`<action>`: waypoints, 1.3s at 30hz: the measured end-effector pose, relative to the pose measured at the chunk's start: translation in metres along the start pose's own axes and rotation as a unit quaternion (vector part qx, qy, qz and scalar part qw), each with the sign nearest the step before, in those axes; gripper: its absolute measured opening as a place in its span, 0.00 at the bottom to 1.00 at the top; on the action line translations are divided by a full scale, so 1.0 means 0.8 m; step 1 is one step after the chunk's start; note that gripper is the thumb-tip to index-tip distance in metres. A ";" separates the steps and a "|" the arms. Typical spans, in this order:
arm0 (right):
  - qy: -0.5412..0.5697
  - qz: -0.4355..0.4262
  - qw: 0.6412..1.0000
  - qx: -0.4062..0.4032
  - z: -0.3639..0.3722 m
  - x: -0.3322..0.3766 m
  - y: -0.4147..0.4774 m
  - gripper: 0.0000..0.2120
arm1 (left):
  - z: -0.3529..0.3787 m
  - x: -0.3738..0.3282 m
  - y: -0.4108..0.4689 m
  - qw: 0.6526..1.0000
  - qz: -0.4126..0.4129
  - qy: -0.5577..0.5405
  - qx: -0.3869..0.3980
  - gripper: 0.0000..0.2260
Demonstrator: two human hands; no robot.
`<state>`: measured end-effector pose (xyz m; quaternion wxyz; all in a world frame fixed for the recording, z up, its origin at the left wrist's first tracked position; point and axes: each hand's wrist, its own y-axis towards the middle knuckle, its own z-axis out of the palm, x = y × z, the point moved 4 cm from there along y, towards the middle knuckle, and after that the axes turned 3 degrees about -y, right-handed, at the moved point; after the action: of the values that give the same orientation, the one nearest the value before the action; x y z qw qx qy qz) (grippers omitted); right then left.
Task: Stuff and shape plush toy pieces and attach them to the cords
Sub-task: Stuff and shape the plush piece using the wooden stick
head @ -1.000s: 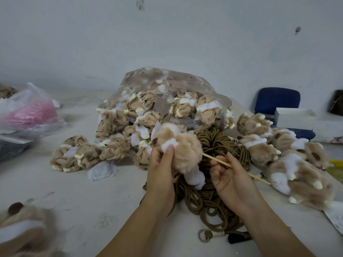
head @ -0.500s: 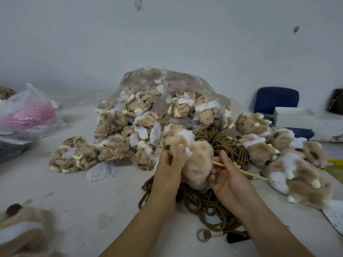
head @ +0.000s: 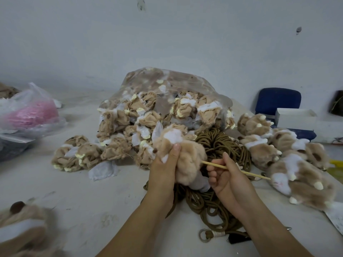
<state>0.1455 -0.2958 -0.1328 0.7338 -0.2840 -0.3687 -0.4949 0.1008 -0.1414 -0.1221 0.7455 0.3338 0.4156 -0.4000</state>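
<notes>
My left hand [head: 163, 169] grips a tan and white plush piece [head: 187, 156] from its left side, held above the table. My right hand [head: 226, 175] pinches a thin wooden stick [head: 246, 172] whose tip goes into the plush piece's right side. Under both hands lies a heap of brown cords [head: 219, 145] with a metal ring [head: 204, 235] at its near end. A clear bag [head: 167, 86] spills several unstuffed plush skins [head: 115, 143] behind. Several finished plush paws [head: 300, 171] lie at the right.
A plastic bag with pink material [head: 31, 114] sits at the far left. A blurred plush piece [head: 20, 230] lies at the near left corner. A blue chair [head: 276, 101] and a white box [head: 295, 117] stand beyond the table's right edge.
The stick's tip has gone further into the plush piece as my right hand closed in on it. My left hand shifted right, then turned the piece slightly in its grip.
</notes>
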 end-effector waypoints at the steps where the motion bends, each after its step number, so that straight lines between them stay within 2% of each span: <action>1: 0.012 0.009 1.000 -0.004 -0.001 -0.001 0.001 0.24 | 0.001 0.000 -0.002 1.000 -0.015 -0.020 0.004 0.18; 4: 0.042 0.019 0.999 -0.008 -0.002 -0.003 0.002 0.23 | 0.006 0.001 -0.005 0.996 -0.054 -0.070 0.023 0.17; 10: 0.071 0.024 0.997 -0.007 0.003 -0.006 0.001 0.18 | 0.012 0.005 -0.006 0.991 -0.069 -0.109 0.043 0.22; 13: 0.087 0.034 0.996 -0.013 0.003 -0.007 0.001 0.15 | 0.020 0.014 -0.012 0.976 -0.134 -0.159 0.067 0.26; 15: 0.077 0.035 0.996 -0.007 0.003 -0.008 0.001 0.16 | 0.021 0.017 -0.014 0.962 -0.174 -0.191 0.084 0.26; 17: 0.065 0.033 0.997 0.002 0.005 -0.007 0.001 0.17 | 0.017 0.018 -0.013 0.966 -0.187 -0.163 0.075 0.21; 18: 0.066 0.032 0.997 0.005 0.006 -0.007 0.000 0.17 | 0.013 0.018 -0.011 0.975 -0.181 -0.114 0.052 0.20; 20: 0.067 0.022 0.998 0.002 0.005 -0.005 0.001 0.18 | 0.002 0.013 -0.005 0.990 -0.136 0.019 -0.024 0.18; 22: 0.062 0.010 0.998 -0.004 0.003 -0.003 0.003 0.18 | -0.011 -0.001 0.000 0.983 -0.014 0.159 -0.091 0.17; 23: 0.059 0.006 0.998 -0.005 0.002 -0.003 0.004 0.17 | -0.014 -0.012 0.000 0.966 0.070 0.225 -0.104 0.16; 25: 0.056 0.002 0.998 0.002 0.002 -0.004 0.004 0.18 | -0.009 -0.028 -0.004 0.922 0.213 0.314 -0.077 0.10; 26: 0.055 0.001 0.998 0.007 0.002 -0.005 0.004 0.18 | -0.004 -0.029 -0.005 0.910 0.249 0.329 -0.039 0.10; 27: 0.051 0.000 0.999 0.011 0.003 -0.005 0.004 0.18 | -0.001 -0.025 -0.006 0.913 0.252 0.322 0.001 0.11; 29: 0.035 -0.002 0.999 0.014 0.003 -0.005 0.005 0.18 | 0.006 -0.016 -0.007 0.947 0.178 0.262 0.057 0.16; 31: 0.027 -0.001 0.999 0.018 0.004 -0.006 0.004 0.18 | 0.005 -0.008 -0.005 0.969 0.109 0.213 0.061 0.20; 34: 0.022 0.004 0.999 0.027 0.007 -0.010 0.004 0.18 | 0.004 -0.004 0.000 0.987 0.035 0.145 0.055 0.15; 36: 0.017 0.003 0.999 0.029 0.010 -0.011 0.002 0.17 | 0.005 -0.001 0.000 0.988 0.013 0.140 0.061 0.17; 39: -0.017 -0.024 0.999 0.033 0.012 -0.010 0.001 0.17 | 0.008 -0.001 -0.004 0.982 0.044 0.172 0.068 0.20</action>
<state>0.1420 -0.2842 -0.1340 0.7241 -0.2588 -0.4043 -0.4953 0.1002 -0.1477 -0.1193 0.6553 0.4656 0.4947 -0.3302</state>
